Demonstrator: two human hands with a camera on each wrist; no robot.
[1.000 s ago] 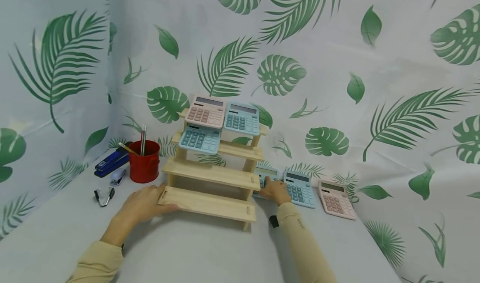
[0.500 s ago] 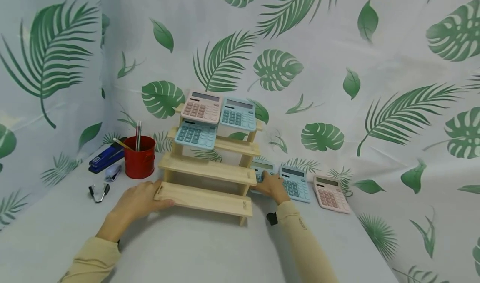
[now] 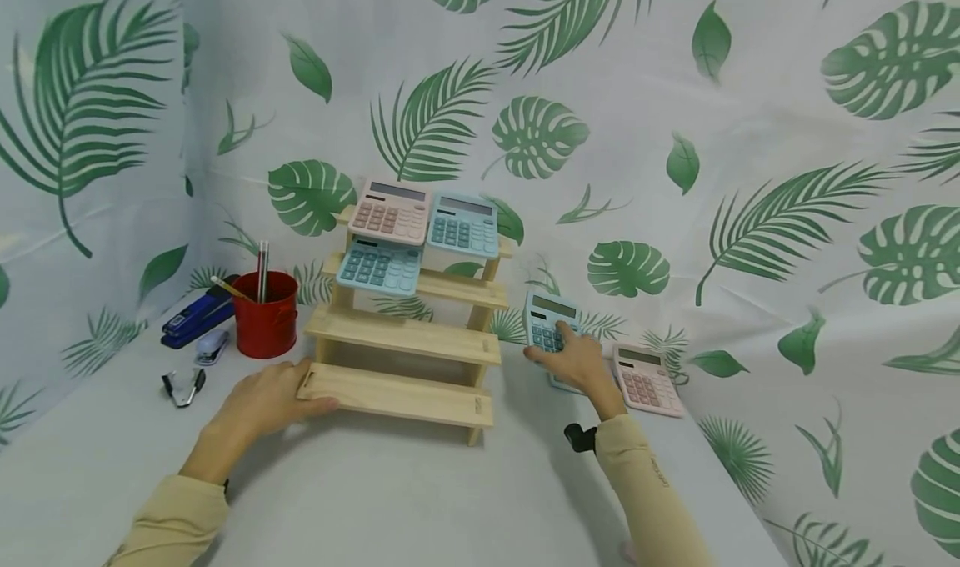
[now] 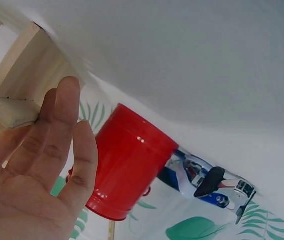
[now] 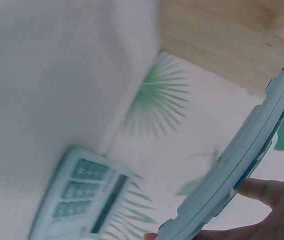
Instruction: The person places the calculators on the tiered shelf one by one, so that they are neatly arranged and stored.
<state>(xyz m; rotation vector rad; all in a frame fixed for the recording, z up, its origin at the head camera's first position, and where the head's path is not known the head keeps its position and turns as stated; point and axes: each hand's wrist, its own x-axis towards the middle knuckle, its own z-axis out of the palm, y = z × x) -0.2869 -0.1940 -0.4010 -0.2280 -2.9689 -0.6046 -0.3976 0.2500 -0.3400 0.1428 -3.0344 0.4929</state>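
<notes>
The right hand (image 3: 576, 364) grips a pale blue calculator (image 3: 548, 323), grey display above rows of blue keys, tilted up off the table just right of the wooden rack (image 3: 408, 342). The left hand (image 3: 264, 397) rests open-fingered against the rack's bottom step.

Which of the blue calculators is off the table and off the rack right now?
The blue calculator gripped in the right hand, tilted up beside the wooden rack; two others sit on shelves.
</notes>
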